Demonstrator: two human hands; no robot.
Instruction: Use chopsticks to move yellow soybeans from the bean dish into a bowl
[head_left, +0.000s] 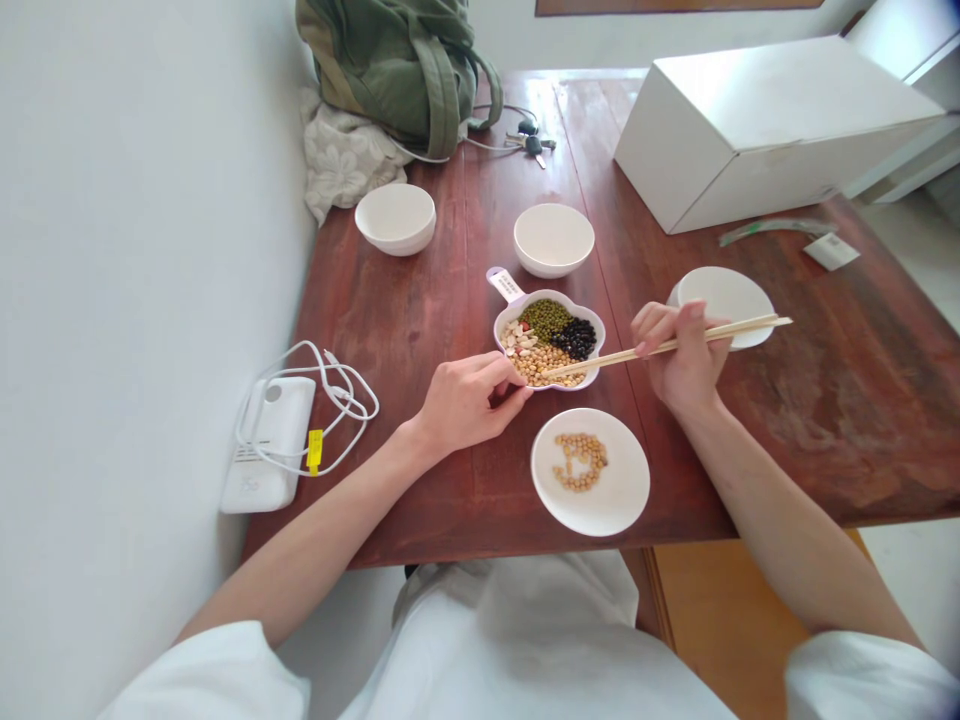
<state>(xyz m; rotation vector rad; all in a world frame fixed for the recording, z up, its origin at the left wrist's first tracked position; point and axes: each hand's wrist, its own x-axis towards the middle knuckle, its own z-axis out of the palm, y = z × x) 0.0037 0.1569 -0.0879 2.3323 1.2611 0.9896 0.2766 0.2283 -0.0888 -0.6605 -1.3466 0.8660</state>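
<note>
My right hand (pixel 686 360) is closed round a pair of wooden chopsticks (pixel 622 355). Their tips reach into the soybeans (pixel 564 366) at the near side of a flower-shaped dish (pixel 602 342) with a purple rim and short handle. Mung beans (pixel 545 318), black beans (pixel 576 338) and pale peanut pieces (pixel 517 338) fill its other parts. My left hand (pixel 476 400) pinches the dish's near-left edge between thumb and fingers. Just below the dish, a white plate (pixel 551 505) carries soybeans in a rough ring.
White bowls stand behind the dish at left (pixel 395 220), at centre (pixel 553 240) and behind my right hand (pixel 731 290). A white box (pixel 750 130) occupies the back right. A green bag (pixel 390 80) and keys (pixel 532 143) lie at the back; a power bank (pixel 274 440) with cable lies left.
</note>
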